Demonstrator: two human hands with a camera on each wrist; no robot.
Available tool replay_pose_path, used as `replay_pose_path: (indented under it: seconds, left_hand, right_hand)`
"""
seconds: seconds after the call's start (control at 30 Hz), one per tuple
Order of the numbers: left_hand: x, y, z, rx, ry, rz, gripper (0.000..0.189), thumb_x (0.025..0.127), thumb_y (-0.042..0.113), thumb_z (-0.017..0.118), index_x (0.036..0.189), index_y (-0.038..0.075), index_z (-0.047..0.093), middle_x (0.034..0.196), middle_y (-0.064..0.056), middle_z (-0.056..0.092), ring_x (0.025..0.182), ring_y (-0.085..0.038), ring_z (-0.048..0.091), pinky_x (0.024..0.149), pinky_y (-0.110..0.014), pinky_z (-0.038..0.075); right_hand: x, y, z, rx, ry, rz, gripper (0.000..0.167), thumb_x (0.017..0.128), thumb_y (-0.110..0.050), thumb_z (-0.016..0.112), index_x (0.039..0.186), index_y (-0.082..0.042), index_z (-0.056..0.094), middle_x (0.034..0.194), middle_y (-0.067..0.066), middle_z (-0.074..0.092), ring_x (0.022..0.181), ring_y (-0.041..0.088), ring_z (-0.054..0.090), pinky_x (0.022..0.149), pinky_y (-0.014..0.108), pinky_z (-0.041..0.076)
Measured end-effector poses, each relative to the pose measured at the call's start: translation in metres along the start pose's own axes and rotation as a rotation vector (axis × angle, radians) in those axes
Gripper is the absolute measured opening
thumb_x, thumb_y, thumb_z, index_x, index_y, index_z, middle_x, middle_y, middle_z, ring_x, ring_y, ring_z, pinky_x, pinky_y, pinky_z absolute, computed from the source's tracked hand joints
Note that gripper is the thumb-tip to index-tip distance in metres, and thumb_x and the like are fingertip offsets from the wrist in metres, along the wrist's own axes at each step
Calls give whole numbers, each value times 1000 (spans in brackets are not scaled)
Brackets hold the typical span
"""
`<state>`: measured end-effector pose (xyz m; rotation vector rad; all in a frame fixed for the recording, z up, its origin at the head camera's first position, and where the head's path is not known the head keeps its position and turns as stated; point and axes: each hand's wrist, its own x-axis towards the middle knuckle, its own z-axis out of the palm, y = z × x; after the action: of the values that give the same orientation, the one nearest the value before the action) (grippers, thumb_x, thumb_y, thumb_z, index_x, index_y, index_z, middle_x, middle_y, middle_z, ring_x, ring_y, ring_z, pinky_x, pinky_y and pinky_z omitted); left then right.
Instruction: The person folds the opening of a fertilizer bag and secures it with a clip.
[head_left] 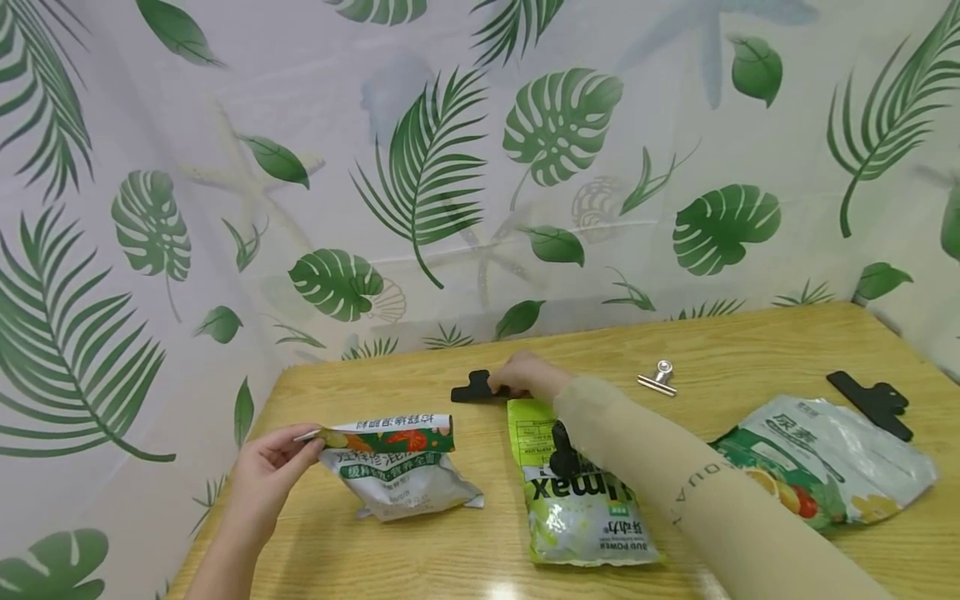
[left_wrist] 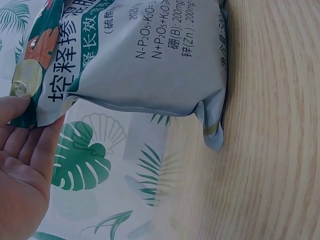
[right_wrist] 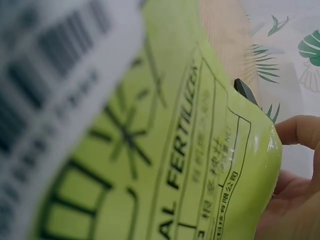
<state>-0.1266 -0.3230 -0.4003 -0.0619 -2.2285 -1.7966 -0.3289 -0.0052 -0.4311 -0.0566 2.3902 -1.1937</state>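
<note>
My left hand (head_left: 273, 467) pinches the folded top corner of a white fertilizer bag (head_left: 408, 492), whose bottom rests on the table. The fold shows a green and red printed strip; thumb and fingers on that corner appear in the left wrist view. At the back of the table my right hand (head_left: 528, 375) grips the right part of a black clip (head_left: 468, 390). In the right wrist view a lime-green fertilizer bag (right_wrist: 200, 150) hides the fingertips. That bag lies below my right forearm, with another black clip (head_left: 562, 454) on it, partly covered by the sleeve.
A silver clip (head_left: 657, 379) lies at the back right. Farther right, a silver and green bag (head_left: 817, 458) lies flat, with a black clip (head_left: 873, 404) beside its upper edge. A leaf-patterned cloth (head_left: 480, 167) hangs behind the wooden table (head_left: 360, 554).
</note>
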Motion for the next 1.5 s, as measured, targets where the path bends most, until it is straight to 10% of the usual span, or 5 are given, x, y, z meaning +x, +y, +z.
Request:
replay_pose_path:
  seconds: [0.33, 0.63, 0.97, 1.23, 1.5]
  left_hand:
    - [-2, -5, 0, 1, 3, 28, 26, 98, -12, 68, 104, 9, 82, 93, 14, 78, 86, 0, 74, 79, -16, 62]
    - [-3, -7, 0, -22, -3, 48, 34, 98, -12, 67, 102, 17, 82, 94, 14, 78, 86, 0, 73, 78, -16, 62]
    - [-2, -5, 0, -8, -3, 34, 31, 97, -13, 67, 103, 13, 82, 94, 14, 77, 86, 0, 73, 79, -16, 62]
    - [-1, -3, -1, 22, 6, -2, 20, 98, -10, 68, 107, 2, 80, 93, 15, 77, 86, 0, 73, 79, -16, 62]
    - [-1, -3, -2, 13, 2, -8, 29, 98, -10, 68, 102, 14, 82, 93, 15, 77, 86, 1, 73, 79, -16, 62]
  right_hand:
    - [1, 0, 5, -33, 29, 22, 33, 97, -33, 76, 104, -3, 64, 98, 7, 54, 85, 21, 49, 78, 31, 44]
    - [5, 6, 5, -16, 34, -12, 30, 95, -28, 82, 78, -12, 63, 85, 1, 57, 79, 17, 52, 71, 28, 43]
    - [-2, 3, 4, 113, -23, -16, 29, 95, -25, 80, 116, -4, 77, 93, 4, 70, 76, 15, 62, 75, 26, 50]
    - [-9, -3, 2, 198, -84, -27, 26, 98, -22, 77, 116, -3, 75, 78, 2, 69, 66, 13, 62, 64, 22, 54]
    - [-10, -6, 2, 232, -99, -10, 22, 98, -20, 77, 110, -2, 73, 80, 4, 69, 68, 13, 63, 66, 22, 59]
